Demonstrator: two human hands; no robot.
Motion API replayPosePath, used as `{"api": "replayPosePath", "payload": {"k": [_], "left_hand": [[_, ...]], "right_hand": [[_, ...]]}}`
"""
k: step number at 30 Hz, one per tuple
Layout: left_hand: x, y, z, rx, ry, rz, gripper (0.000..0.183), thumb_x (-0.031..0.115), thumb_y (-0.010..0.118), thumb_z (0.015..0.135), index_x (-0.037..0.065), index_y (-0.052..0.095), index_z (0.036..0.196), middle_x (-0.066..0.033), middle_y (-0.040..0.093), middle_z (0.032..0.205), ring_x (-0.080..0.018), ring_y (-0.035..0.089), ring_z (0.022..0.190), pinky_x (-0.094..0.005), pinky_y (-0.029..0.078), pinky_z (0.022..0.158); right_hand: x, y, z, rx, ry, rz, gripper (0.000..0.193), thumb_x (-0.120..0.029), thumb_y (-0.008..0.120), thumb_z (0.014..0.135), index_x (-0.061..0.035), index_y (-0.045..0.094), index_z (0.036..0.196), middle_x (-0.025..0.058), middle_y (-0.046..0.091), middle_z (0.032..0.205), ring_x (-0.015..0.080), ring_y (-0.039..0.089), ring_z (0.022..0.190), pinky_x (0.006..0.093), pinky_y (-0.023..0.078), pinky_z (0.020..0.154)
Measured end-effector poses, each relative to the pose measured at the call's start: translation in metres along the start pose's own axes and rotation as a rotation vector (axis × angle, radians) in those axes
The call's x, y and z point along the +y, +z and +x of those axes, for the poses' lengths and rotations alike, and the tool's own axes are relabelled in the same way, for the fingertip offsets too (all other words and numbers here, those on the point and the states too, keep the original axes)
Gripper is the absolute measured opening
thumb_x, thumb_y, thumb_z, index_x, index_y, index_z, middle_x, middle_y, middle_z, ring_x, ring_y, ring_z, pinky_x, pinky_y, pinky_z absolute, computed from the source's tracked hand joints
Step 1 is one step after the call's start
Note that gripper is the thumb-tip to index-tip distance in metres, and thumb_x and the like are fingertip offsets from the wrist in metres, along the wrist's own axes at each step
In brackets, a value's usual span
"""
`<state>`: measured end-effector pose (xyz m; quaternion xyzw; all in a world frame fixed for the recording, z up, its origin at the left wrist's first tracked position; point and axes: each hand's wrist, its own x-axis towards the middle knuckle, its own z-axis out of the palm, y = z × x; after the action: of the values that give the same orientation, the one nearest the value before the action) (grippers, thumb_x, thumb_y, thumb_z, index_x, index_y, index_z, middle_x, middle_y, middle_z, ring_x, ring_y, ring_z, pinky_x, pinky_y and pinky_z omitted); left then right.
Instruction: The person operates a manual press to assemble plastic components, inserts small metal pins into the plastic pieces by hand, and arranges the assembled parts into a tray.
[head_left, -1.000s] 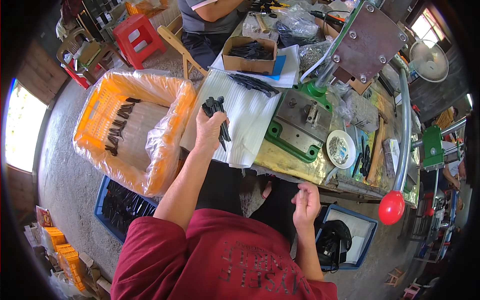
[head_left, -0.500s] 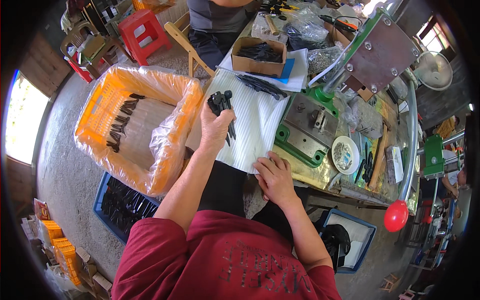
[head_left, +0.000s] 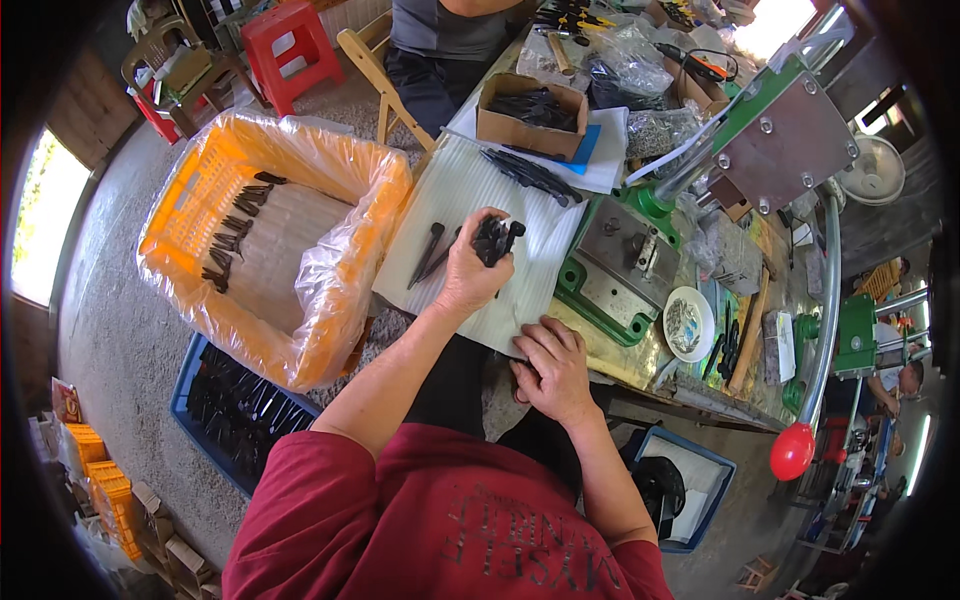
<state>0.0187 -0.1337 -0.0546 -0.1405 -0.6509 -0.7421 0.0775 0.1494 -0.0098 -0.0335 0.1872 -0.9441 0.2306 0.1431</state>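
Note:
Over the white foam sheet (head_left: 425, 200) my left hand (head_left: 470, 268) is closed around a bundle of slim black parts with rounded heads (head_left: 497, 240). Their exact kind is hard to tell, and my palm hides their lower ends. Beside that hand, to the left, a couple of similar black parts (head_left: 427, 256) lie on the sheet. My right hand (head_left: 556, 370) rests at the table's near edge, fingers stretched out by the sheet's corner and holding nothing. A pile of long black parts (head_left: 530, 172) lies farther back on the sheet.
To the left stands an orange crate (head_left: 190, 190) lined with clear plastic, black pieces inside. A green press (head_left: 625, 325) and a white bowl of small metal pieces (head_left: 688, 322) are right. A cardboard box (head_left: 515, 137) sits behind. Across the table a person (head_left: 450, 45) sits.
My left hand has moved right and slightly down, tilting the bundle. A couple of black parts now lie on the sheet where it was. My right hand stays at the edge.

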Motion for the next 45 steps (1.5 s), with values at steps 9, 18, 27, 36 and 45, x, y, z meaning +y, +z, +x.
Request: {"api": "replayPosePath", "payload": {"k": [9, 18, 27, 36, 45], "left_hand": [[0.004, -0.008, -0.008, -0.023, -0.064, -0.011, 0.067, -0.001, 0.06, 0.061, 0.008, 0.033, 0.121, 0.0001, 0.047, 0.078, -0.0069, 0.045, 0.071, -0.0212, 0.039, 0.067], [-0.001, -0.01, -0.009, -0.054, -0.189, 0.01, 0.024, -0.001, 0.063, 0.064, 0.004, 0.053, 0.085, 0.0034, 0.051, 0.073, -0.0045, 0.046, 0.067, -0.0193, 0.041, 0.062], [0.026, -0.015, 0.002, 0.184, -0.217, -0.533, 0.016, -0.004, 0.062, 0.066, 0.005, 0.05, 0.072, -0.0011, 0.053, 0.066, -0.011, 0.054, 0.058, -0.0245, 0.045, 0.055], [0.073, -0.061, -0.024, 0.241, -0.182, -0.77, 0.014, -0.001, 0.06, 0.067, 0.002, 0.051, 0.078, -0.0061, 0.054, 0.067, -0.018, 0.056, 0.061, -0.0284, 0.046, 0.057], [0.116, -0.196, -0.088, 0.482, -0.134, -0.491, 0.017, -0.004, 0.059, 0.065, 0.001, 0.052, 0.079, -0.0082, 0.055, 0.068, -0.0202, 0.057, 0.061, -0.0317, 0.048, 0.058]], "right_hand": [[0.0, 0.007, -0.004, 0.064, 0.017, -0.007, 0.029, -0.014, 0.062, 0.062, -0.009, 0.055, 0.09, 0.0047, 0.052, 0.098, 0.0266, 0.046, 0.098, 0.0389, 0.034, 0.08], [0.0, 0.012, -0.004, 0.057, 0.035, -0.023, 0.03, -0.012, 0.061, 0.06, -0.009, 0.056, 0.089, 0.0047, 0.052, 0.1, 0.0269, 0.045, 0.099, 0.0392, 0.033, 0.081], [0.001, 0.013, -0.007, 0.049, 0.041, -0.025, 0.029, -0.013, 0.06, 0.063, -0.0086, 0.056, 0.091, 0.0063, 0.052, 0.101, 0.0285, 0.045, 0.101, 0.0394, 0.032, 0.083], [0.0, 0.019, -0.01, 0.052, 0.004, -0.024, 0.027, -0.013, 0.058, 0.065, -0.0082, 0.055, 0.092, 0.0083, 0.052, 0.102, 0.0296, 0.044, 0.101, 0.0396, 0.031, 0.084], [0.004, 0.006, -0.011, -0.012, -0.037, 0.016, 0.023, -0.009, 0.055, 0.072, -0.0015, 0.053, 0.094, 0.0142, 0.05, 0.105, 0.0331, 0.043, 0.103, 0.0413, 0.031, 0.088]]}}
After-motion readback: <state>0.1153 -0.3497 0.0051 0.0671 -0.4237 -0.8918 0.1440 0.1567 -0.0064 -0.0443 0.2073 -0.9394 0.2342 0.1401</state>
